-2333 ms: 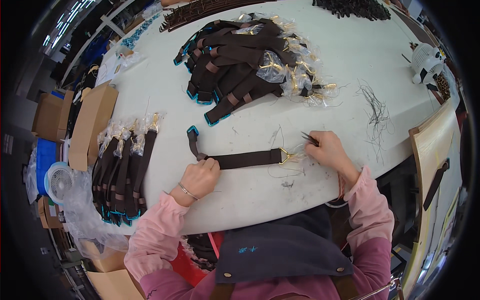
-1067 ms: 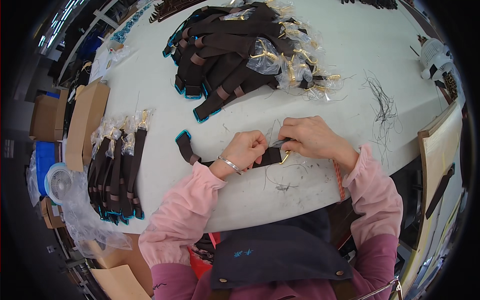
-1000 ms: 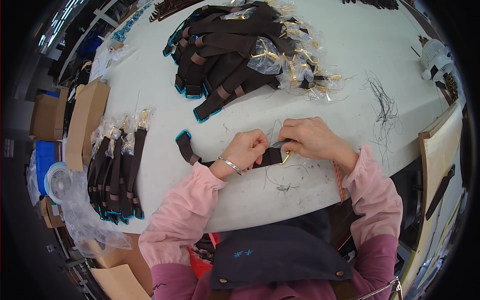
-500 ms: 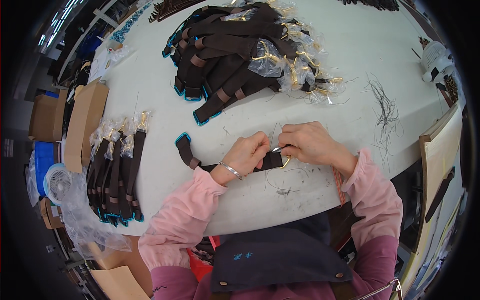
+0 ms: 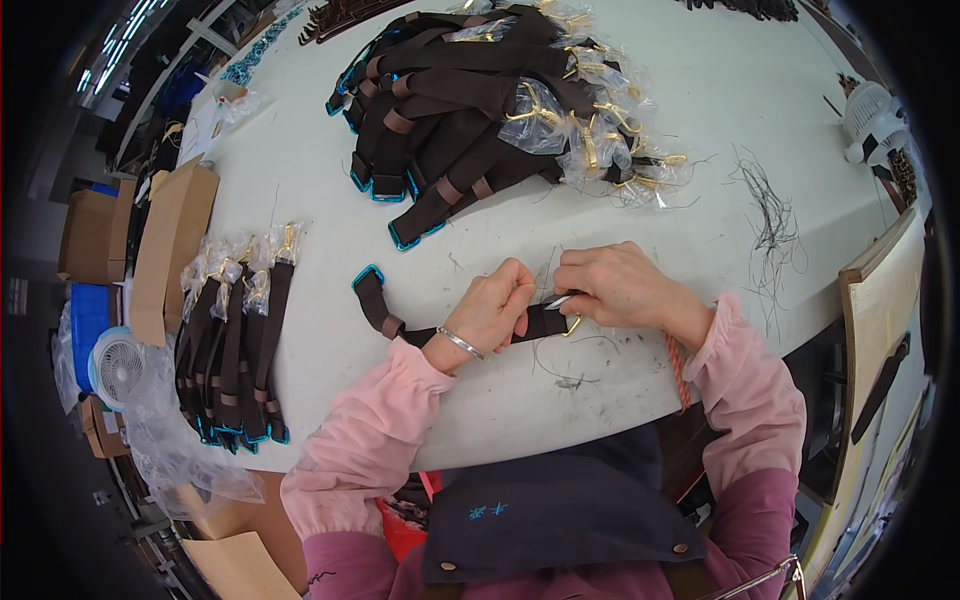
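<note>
A dark brown webbing strap (image 5: 429, 336) lies across the table's front, with a teal buckle (image 5: 367, 275) at its left end and a gold metal clasp (image 5: 572, 325) at its right. My left hand (image 5: 492, 308) is closed on the strap near the clasp, thumb and fingers pinched together. Just right of it, my right hand (image 5: 618, 287) grips a small silver tool, apparently thread snips (image 5: 556, 302), its tip pointing toward the left fingers. The fingers cover most of the tool. Thin dark threads (image 5: 547, 268) stick up between the hands.
Many similar straps (image 5: 450, 95) are heaped at the back, their gold hooks in clear plastic. A smaller row (image 5: 228, 350) lies at the left. Loose threads (image 5: 770, 220) and a white fan (image 5: 872, 115) are at the right. An orange cord (image 5: 677, 370) hangs over the front edge.
Both hands stay at nearly the same place. The left fingers have risen slightly, and the silver tool has tilted a little in the right hand.
</note>
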Available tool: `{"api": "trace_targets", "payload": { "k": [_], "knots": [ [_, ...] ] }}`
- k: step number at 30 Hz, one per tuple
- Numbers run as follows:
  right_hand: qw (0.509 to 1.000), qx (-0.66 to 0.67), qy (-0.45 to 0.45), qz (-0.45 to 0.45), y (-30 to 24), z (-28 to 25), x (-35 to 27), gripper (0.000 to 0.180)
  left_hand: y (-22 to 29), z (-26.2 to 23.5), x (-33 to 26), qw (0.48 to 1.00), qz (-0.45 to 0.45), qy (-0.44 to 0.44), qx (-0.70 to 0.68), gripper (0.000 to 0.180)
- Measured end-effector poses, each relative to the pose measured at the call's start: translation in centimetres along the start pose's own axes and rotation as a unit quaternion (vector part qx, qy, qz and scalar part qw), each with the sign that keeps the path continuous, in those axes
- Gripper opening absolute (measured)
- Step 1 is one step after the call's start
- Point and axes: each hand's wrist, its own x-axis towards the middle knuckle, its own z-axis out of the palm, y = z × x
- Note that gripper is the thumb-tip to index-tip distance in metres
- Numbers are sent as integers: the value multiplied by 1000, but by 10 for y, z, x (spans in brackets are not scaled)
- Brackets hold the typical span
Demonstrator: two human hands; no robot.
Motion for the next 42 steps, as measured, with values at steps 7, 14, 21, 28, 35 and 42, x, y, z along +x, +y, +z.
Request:
{"api": "trace_targets", "payload": {
  "k": [7,14,21,28,35,42],
  "knots": [
    [999,29,-5,19,3,5,3,15,-1,1,-1,1000,1,1,0,13],
    [980,-92,175,-26,-7,15,-12,16,0,0,-1,1000,1,0,-1,14],
    [966,-161,201,-1,-32,28,-64,22,48,-13,10,984,63,-133,-105,15],
    [968,-129,213,15,-4,19,-70,25,16,-14,35,936,278,-153,152,27],
    [970,-63,198,126,-28,33,-72,25,4,3,31,900,340,-87,257,18],
    [962,-83,229,121,-31,44,-63,25,4,4,31,878,373,-85,286,18]
  ]
}}
